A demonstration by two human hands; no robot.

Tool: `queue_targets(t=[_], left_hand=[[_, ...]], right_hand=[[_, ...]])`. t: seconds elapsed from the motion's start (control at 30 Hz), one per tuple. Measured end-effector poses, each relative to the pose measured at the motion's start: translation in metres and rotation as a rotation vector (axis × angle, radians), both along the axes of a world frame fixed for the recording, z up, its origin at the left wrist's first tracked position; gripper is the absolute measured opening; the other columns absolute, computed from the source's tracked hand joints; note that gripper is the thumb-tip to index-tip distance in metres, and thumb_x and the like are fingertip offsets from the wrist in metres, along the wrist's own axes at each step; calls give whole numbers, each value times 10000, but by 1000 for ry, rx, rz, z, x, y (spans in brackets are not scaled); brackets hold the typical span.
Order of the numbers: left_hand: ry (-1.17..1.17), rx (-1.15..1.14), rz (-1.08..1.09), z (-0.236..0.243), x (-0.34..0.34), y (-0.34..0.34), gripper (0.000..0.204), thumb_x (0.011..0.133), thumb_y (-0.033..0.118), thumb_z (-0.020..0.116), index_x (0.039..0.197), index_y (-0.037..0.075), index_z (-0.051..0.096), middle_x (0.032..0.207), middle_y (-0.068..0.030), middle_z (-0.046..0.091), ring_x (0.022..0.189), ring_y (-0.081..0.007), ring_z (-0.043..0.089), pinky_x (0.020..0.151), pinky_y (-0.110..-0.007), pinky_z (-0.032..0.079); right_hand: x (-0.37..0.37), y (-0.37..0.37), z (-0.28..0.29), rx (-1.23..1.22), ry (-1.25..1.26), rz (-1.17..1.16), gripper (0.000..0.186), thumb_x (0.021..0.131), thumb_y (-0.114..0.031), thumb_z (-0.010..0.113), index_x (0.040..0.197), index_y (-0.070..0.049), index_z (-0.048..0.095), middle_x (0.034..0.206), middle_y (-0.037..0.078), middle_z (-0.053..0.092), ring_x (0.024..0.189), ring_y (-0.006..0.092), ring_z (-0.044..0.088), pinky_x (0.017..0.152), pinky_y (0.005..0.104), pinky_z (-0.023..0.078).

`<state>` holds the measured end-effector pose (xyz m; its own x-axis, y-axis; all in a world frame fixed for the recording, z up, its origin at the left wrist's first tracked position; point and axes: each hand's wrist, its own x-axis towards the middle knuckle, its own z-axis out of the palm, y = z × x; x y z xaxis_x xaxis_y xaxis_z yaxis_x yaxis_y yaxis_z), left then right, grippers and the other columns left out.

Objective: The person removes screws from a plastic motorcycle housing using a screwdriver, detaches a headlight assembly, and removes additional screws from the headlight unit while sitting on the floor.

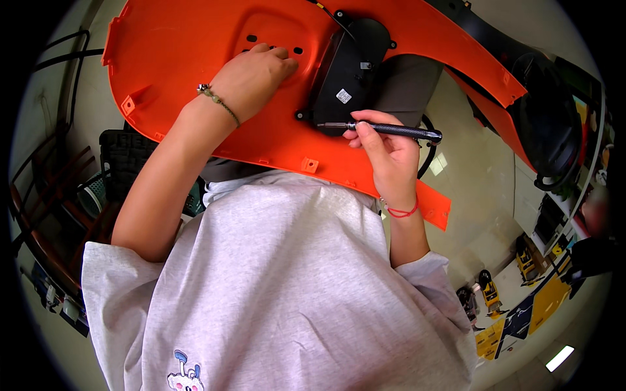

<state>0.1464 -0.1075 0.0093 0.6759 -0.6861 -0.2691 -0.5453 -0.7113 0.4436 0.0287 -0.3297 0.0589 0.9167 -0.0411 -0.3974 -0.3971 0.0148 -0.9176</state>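
A large orange plastic panel lies across my lap, with slots and clip tabs along its edge. Fixed to it is a black box-shaped unit with a small white label and screws at its corner lugs. In my right hand is a black-handled screwdriver, held level between thumb and fingers. Its metal tip points left, close to the screw at the unit's lower left corner; whether they touch I cannot tell. My left hand is over the recessed part of the panel, fingers bent down, with the fingertips mostly hidden.
A black cable loops beside my right hand. Black moulded parts stand at the right. At the left are a black case with a textured surface and a green basket. Yellow and black machines stand on the floor.
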Motion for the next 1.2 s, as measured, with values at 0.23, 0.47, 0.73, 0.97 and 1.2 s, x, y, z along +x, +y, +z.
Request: queue_targets(t=[0.23,0.47,0.73,0.97,1.2], left_hand=[[-93,112,-45,10,-1,7,197,831,34,575,1002,67,667,997,-87,621,974,-306,585,877,-395,483],[-14,64,66,12,-2,9,139,861,63,593,983,70,660,986,-94,625,980,-308,588,852,-408,495],[-54,-135,212,12,4,8,144,870,12,561,985,41,643,952,-120,637,916,-309,618,799,-392,504],[229,-542,473,46,16,11,156,940,-4,501,1031,8,627,887,-62,653,829,-151,623,749,-282,499],[264,-469,429,68,-5,20,150,929,-37,528,1044,-6,621,982,-86,649,880,-169,638,773,-283,507]], right_hand=[[1,-2,2,-1,-8,-14,200,958,-80,602,1108,49,633,942,89,665,850,130,665,752,245,540],[13,-6,2,-325,-225,123,198,897,-38,652,1086,21,645,894,93,665,812,157,667,731,252,529],[2,13,-1,-473,-353,303,235,816,4,656,1050,8,641,856,148,656,750,274,649,671,330,521],[2,31,-2,-568,-459,358,241,794,25,673,1033,16,648,826,148,652,725,284,637,667,348,515],[3,32,-5,-640,-481,377,262,786,-7,690,1041,11,632,846,155,665,740,305,642,661,365,522]])
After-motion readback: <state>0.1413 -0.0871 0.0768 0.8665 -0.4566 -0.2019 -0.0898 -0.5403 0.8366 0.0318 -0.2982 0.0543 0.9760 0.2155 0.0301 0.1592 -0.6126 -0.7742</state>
